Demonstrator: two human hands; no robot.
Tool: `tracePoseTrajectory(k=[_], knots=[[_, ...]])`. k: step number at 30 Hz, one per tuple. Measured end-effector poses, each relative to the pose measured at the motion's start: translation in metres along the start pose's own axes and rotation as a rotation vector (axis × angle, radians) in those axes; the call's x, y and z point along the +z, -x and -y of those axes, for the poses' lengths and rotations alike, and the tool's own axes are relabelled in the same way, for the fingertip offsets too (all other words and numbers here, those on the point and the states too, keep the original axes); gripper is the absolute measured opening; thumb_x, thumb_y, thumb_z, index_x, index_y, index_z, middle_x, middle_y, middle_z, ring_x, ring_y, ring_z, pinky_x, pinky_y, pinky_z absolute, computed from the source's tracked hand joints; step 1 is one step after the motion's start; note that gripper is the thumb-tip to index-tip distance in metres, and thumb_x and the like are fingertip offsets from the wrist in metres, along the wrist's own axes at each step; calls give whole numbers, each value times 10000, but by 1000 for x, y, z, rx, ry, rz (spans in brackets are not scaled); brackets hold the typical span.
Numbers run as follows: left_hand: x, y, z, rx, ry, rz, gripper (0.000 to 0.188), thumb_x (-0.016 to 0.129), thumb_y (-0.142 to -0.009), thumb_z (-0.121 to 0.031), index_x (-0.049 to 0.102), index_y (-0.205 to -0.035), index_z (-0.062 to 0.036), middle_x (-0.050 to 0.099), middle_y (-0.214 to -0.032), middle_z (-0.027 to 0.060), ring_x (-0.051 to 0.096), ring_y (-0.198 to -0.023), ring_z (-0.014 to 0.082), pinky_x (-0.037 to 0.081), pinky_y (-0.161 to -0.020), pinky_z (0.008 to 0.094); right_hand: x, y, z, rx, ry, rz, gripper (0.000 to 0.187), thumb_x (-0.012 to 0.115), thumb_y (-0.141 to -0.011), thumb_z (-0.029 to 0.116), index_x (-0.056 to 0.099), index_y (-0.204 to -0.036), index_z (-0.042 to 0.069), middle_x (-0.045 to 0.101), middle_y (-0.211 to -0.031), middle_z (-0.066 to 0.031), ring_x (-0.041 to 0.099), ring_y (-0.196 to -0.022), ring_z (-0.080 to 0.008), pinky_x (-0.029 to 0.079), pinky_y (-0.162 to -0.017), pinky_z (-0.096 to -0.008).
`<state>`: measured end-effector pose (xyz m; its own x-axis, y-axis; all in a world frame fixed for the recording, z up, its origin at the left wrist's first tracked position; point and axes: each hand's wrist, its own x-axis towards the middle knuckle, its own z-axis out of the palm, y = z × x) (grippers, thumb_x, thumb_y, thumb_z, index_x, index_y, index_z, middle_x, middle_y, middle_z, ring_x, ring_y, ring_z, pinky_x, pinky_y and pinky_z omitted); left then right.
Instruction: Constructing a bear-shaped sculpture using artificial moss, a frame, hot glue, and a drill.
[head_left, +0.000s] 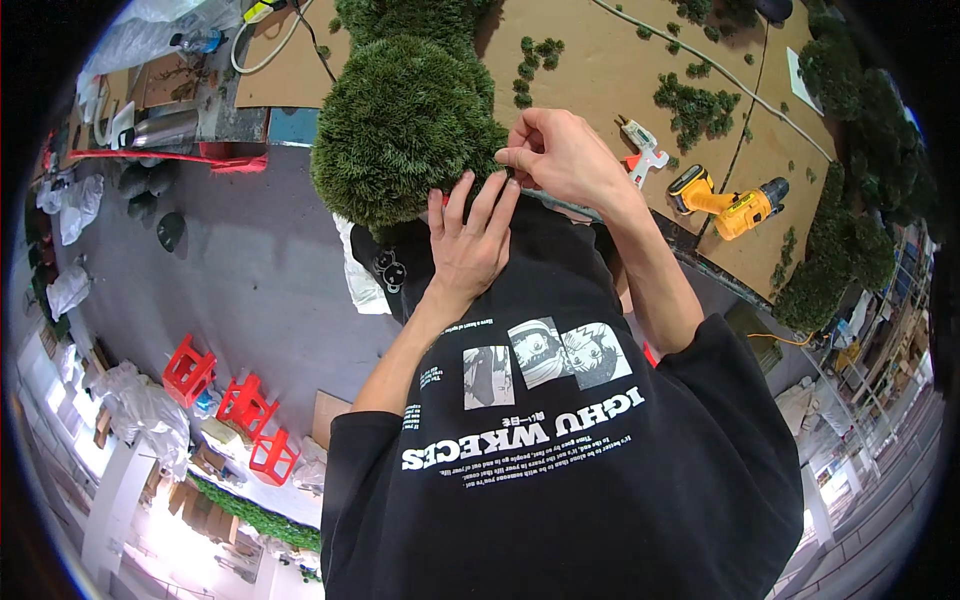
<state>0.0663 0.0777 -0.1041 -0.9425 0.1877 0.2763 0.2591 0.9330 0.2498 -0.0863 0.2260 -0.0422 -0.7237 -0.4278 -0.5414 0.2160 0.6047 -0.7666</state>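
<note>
A dense, rounded bush of artificial green foliage [395, 130] stands right in front of my body, over the table's near edge. My left hand [470, 235] lies against its lower right side, fingers stretched out and slightly spread on the needles. Just to the right, my right hand [570, 160] is closed in a pinch at the foliage's right edge, thumb against fingertips. Whatever sits between those fingertips is too small or hidden to make out. A bit of red shows beside the left fingertips.
On the brown table board [600, 80] lie a yellow cordless drill [730, 205], a glue gun [642, 148], loose green sprigs [695, 110] and a pale cable [735, 80]. Dark foliage lines the right edge. Red stools [190, 370] stand on the grey floor at left.
</note>
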Motion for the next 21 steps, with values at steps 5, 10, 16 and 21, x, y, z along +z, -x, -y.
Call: tracePoseTrajectory(k=[5, 10, 16, 21], knots=[[2, 1, 1, -6, 22, -19, 546, 732, -797, -126, 683, -1337, -187, 563, -1470, 4, 420, -1439, 289, 125, -1273, 549, 3, 2, 1, -57, 71, -60, 231, 750, -940, 174, 649, -866, -19, 705, -720, -124, 706, -642, -175, 534, -614, -331], [2, 1, 1, -8, 23, -27, 513, 732, -793, -125, 698, -1302, -175, 565, -1471, 4, 424, -1438, 291, 131, -1272, 548, 6, 7, 6, -98, 146, -120, 273, 764, -910, 222, 658, -889, -28, 707, -726, -149, 721, -685, -273, 540, -644, -378], [-7, -1, 1, -20, 120, -47, 509, 737, -769, -81, 704, -1272, -152, 571, -1452, 37, 465, -1407, 304, 165, -1263, 550, 16, 9, 1, -138, 152, -187, 285, 764, -904, 247, 669, -912, -22, 716, -742, -165, 722, -706, -322, 551, -673, -408], [-38, -17, -3, -49, 246, -189, 544, 733, -766, -50, 708, -1299, -152, 567, -1409, 138, 506, -1369, 362, 319, -1197, 560, 16, 8, -5, -152, 189, -239, 284, 773, -889, 259, 677, -909, -8, 718, -746, -158, 724, -713, -323, 561, -682, -408]])
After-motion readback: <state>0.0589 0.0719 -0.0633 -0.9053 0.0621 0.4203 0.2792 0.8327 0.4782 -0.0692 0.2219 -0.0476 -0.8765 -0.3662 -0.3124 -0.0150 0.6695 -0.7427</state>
